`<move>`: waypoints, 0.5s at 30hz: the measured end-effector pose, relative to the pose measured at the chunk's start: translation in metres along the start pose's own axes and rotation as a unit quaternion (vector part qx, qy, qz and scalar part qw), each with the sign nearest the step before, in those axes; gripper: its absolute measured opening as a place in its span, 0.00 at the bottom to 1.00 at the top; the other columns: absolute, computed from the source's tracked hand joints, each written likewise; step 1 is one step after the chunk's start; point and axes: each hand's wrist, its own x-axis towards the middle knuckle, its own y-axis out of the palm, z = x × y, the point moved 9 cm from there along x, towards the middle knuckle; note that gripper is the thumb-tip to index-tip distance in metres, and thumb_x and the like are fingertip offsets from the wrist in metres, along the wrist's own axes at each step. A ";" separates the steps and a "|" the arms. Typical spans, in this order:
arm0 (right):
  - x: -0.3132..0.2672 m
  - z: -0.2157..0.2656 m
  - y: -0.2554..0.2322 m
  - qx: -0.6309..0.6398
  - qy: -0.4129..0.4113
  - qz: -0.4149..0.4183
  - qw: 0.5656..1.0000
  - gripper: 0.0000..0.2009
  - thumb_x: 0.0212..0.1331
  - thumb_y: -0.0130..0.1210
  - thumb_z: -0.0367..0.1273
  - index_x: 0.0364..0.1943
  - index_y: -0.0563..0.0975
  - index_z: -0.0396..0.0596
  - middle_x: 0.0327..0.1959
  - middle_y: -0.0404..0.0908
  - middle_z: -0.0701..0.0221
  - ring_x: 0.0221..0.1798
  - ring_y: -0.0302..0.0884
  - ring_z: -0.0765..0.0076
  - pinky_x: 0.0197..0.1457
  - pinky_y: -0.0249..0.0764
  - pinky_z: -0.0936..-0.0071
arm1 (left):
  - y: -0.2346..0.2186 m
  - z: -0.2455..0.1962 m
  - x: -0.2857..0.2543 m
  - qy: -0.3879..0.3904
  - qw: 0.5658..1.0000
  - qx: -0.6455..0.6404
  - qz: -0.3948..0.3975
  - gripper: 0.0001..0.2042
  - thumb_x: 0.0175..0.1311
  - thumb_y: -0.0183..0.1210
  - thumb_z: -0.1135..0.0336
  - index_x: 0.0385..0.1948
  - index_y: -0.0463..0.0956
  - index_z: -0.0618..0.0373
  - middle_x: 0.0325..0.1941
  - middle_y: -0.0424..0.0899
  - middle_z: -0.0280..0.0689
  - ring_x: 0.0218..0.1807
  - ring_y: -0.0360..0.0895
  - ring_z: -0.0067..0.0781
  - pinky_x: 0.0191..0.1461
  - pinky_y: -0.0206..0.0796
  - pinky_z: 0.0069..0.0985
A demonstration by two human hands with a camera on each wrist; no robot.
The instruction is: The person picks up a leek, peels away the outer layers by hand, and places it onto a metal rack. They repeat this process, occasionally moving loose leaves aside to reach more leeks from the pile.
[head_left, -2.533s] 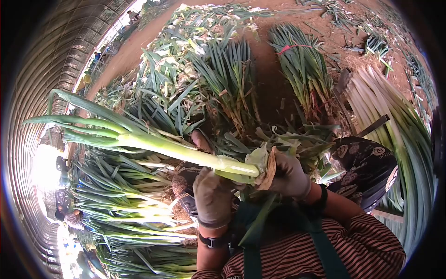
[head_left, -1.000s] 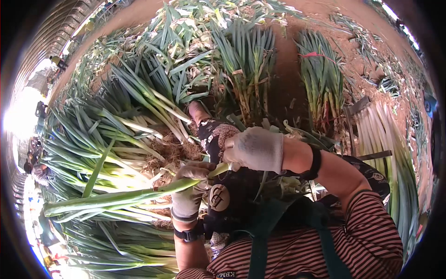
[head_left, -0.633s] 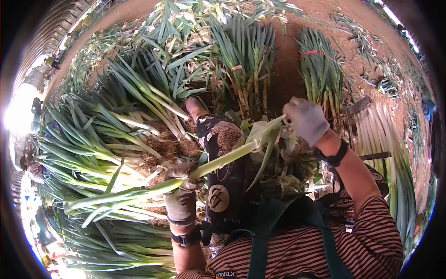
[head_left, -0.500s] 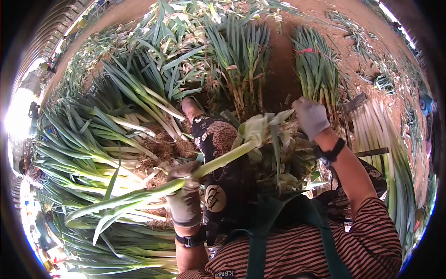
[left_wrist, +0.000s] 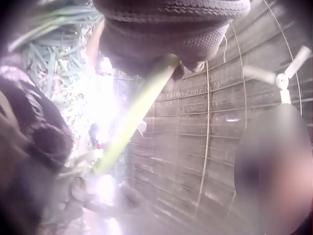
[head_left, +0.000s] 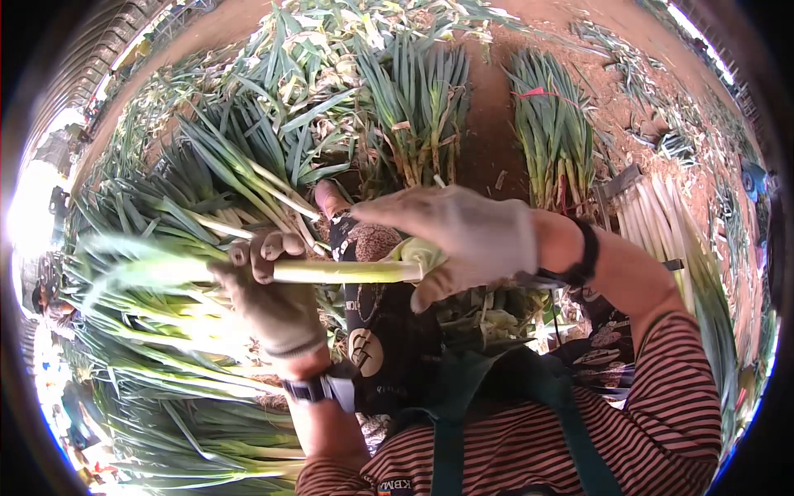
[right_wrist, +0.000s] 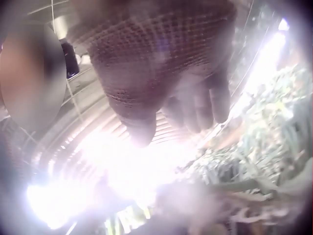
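Note:
My gloved left hand [head_left: 273,302] grips a long green onion [head_left: 343,272] around its stalk. The onion lies nearly level across my lap in the head view, its leafy end a motion blur on the left. Below the glove in the left wrist view, the pale stalk [left_wrist: 137,112] slants down. My gloved right hand [head_left: 475,231] is at the stalk's right end, fingers stretched out and thumb apart, with a loose pale green sheath [head_left: 418,251] beside the palm. Straight fingers [right_wrist: 198,107] also show in the right wrist view.
Green onions with roots [head_left: 198,322] lie heaped on the left. Two upright bunches stand ahead, one tied with red string [head_left: 542,92]. Cleaned onions [head_left: 662,227] lie beside a metal frame [head_left: 616,183] on the right. Leaf scraps [head_left: 302,50] cover the ground ahead.
The right hand pulled a leaf strip out to the right, then came back left with fingers extended. The left hand rose, and the onion swung from slanted to nearly level.

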 end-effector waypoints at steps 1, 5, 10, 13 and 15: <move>0.008 -0.005 0.018 0.066 0.033 0.079 0.994 0.41 0.46 0.68 0.53 0.60 0.67 0.40 0.48 0.80 0.57 0.47 0.82 0.58 0.49 0.79 0.62 | 0.012 0.010 0.011 -0.032 0.995 -0.088 0.030 0.16 0.69 0.53 0.50 0.31 0.71 0.53 0.22 0.66 0.27 0.26 0.65 0.19 0.41 0.68 0.29; -0.018 -0.002 0.078 0.357 0.215 0.279 0.865 0.34 0.56 0.55 0.60 0.45 0.72 0.38 0.36 0.81 0.61 0.40 0.81 0.65 0.41 0.76 0.69 | -0.005 0.034 0.041 -0.082 0.991 -0.101 0.013 0.17 0.71 0.50 0.49 0.30 0.72 0.54 0.16 0.62 0.24 0.18 0.60 0.16 0.23 0.58 0.18; -0.082 -0.005 0.108 0.429 0.291 0.173 0.837 0.40 0.62 0.33 0.67 0.32 0.77 0.39 0.29 0.79 0.66 0.35 0.77 0.65 0.43 0.72 0.68 | -0.095 0.089 0.021 -0.171 0.971 -0.133 -0.096 0.17 0.71 0.50 0.49 0.26 0.69 0.51 0.14 0.60 0.21 0.15 0.57 0.16 0.20 0.54 0.18; -0.130 0.005 0.098 0.451 0.321 0.117 0.824 0.38 0.65 0.32 0.65 0.32 0.77 0.40 0.27 0.78 0.68 0.32 0.76 0.68 0.39 0.73 0.71 | -0.112 0.095 0.022 -0.190 0.964 -0.122 -0.138 0.17 0.72 0.49 0.50 0.25 0.67 0.50 0.15 0.59 0.21 0.17 0.57 0.16 0.21 0.52 0.19; -0.158 0.009 0.081 0.484 0.362 0.082 0.793 0.37 0.66 0.31 0.63 0.32 0.77 0.40 0.25 0.78 0.68 0.30 0.75 0.71 0.37 0.72 0.73 | -0.114 0.099 0.025 -0.178 0.967 -0.076 -0.168 0.15 0.72 0.48 0.53 0.25 0.67 0.49 0.15 0.59 0.22 0.17 0.57 0.17 0.21 0.52 0.20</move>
